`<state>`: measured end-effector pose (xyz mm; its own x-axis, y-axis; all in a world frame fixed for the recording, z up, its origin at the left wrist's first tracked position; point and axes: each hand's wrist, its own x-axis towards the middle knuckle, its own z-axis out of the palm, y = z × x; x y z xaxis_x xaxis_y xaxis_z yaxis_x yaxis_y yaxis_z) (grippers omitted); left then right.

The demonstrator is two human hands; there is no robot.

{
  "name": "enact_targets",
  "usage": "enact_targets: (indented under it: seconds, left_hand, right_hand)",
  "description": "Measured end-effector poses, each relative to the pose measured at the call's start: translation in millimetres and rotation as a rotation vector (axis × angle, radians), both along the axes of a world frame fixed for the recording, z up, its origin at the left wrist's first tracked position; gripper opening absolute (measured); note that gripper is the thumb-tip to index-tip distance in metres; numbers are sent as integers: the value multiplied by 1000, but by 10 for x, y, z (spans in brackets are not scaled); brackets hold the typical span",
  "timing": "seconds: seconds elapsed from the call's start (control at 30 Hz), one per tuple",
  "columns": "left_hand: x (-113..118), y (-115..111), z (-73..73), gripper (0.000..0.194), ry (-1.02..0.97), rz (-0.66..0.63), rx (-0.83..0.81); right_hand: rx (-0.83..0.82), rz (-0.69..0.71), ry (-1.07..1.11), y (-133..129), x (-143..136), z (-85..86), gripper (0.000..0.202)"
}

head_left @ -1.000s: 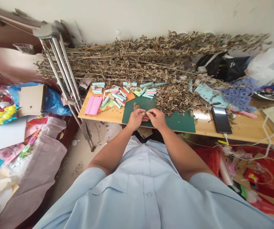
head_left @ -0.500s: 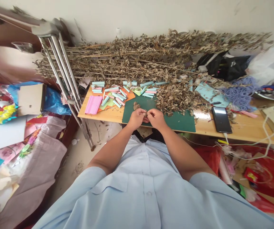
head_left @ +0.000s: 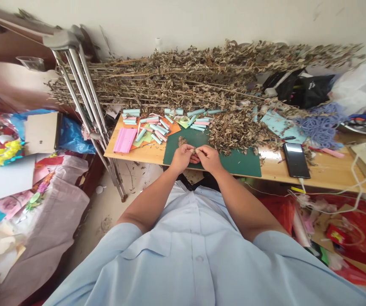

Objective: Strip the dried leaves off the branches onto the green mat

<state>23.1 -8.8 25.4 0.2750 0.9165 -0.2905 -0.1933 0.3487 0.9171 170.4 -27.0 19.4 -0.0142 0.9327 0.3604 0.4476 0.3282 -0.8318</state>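
Left hand point(head_left: 182, 158) and right hand point(head_left: 208, 158) pinch one small dried-leaf clump point(head_left: 195, 151) over the green cutting mat point(head_left: 234, 163). Judged light, brittle, crumbly; hold gently at its middle.

No text, label, brand, number or sign can be read anywhere; the phone point(head_left: 295, 160) on the desk point(head_left: 329, 172) shows only a glare-lit blank screen; a small white mark on the black bag point(head_left: 310, 89) is too blurred to make out; the red packaging point(head_left: 337, 233) below the desk carries print too small to tell.
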Motion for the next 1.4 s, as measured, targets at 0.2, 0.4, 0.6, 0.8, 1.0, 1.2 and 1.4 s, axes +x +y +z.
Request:
enact_targets:
  seconds: [0.2, 0.4, 0.6, 0.8, 1.0, 1.2, 1.4]
  left_hand:
    - [-1, -8, 26, 7, 71, -21, 9]
    - [-23, -18, 24, 9, 49, -62, 34]
    - [-34, -21, 45, 14, 7, -34, 9]
    - [-40, -34, 94, 15, -12, -6, -1]
    - [-3, -19, 110, 10, 16, 46, -45]
    - [17, -5, 113, 8, 48, 70, -73]
    - [17, -17, 119, 7, 83, 46, -45]
  right_hand:
    - [14, -5, -48, -13, -4, -30, 15]
    - [-81, -16, 18, 0, 10, -24, 12]
    - [-226, -66, 183, 36, 39, -41, 19]
    - [-130, -72, 106, 25, 0, -67, 19]
    - [-8, 11, -16, -27, -12, 16, 20]
    - [24, 43, -29, -20, 1, -40, 17]
    - [60, 3, -121, -40, -11, -54, 17]
